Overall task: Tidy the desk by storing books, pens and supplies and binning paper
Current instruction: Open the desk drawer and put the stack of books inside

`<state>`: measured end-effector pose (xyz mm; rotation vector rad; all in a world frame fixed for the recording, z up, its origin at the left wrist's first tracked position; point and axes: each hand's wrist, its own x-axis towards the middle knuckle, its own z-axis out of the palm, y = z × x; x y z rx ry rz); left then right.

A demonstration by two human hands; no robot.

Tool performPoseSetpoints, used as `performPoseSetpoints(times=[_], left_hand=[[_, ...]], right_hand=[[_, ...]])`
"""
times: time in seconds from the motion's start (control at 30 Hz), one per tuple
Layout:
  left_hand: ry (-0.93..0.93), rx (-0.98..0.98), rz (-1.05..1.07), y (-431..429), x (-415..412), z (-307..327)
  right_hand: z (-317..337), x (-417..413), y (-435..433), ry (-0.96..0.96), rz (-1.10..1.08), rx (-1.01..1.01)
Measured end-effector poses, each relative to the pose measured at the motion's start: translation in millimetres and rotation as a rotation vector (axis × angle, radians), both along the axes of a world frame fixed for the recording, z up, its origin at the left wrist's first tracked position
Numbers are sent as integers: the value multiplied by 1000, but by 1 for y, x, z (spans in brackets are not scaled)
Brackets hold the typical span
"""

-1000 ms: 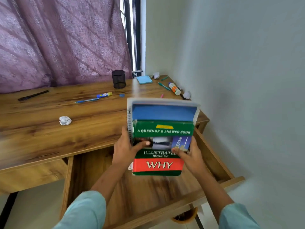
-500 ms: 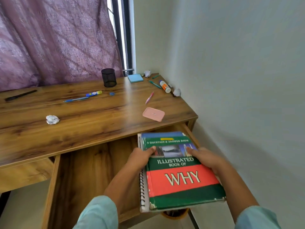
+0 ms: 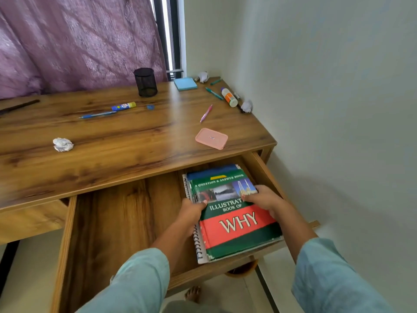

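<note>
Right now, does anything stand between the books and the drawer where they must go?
Nothing visible does. The left hand and right hand hold the books at the right end of the open drawer; whether they already rest on its floor I cannot tell.

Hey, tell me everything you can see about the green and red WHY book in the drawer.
The book looks like a hardcover: green, with a red band reading WHY in pale letters, a strip of small photos, and A QUESTION & ANSWER BOOK along the top. It lies flat, face up, on a spiral notebook at the right of the open wooden drawer. The left hand grips its left edge, thumb on the cover; the right hand holds its right edge, hiding part of the title.
</note>
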<state>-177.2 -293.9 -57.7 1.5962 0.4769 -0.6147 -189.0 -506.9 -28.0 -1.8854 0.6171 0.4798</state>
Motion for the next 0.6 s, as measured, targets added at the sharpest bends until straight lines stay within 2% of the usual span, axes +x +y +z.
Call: performPoseSetpoints(times=[0.27, 0.47, 0.6], left_hand=[[13, 16, -38, -23, 18, -30], [-68, 412, -182, -43, 14, -55], [-53, 500, -262, -49, 15, -50]], right_hand=[[-10, 32, -10, -73, 87, -175], [-33, 26, -23, -28, 81, -257], [-45, 28, -20, 63, 144, -369]])
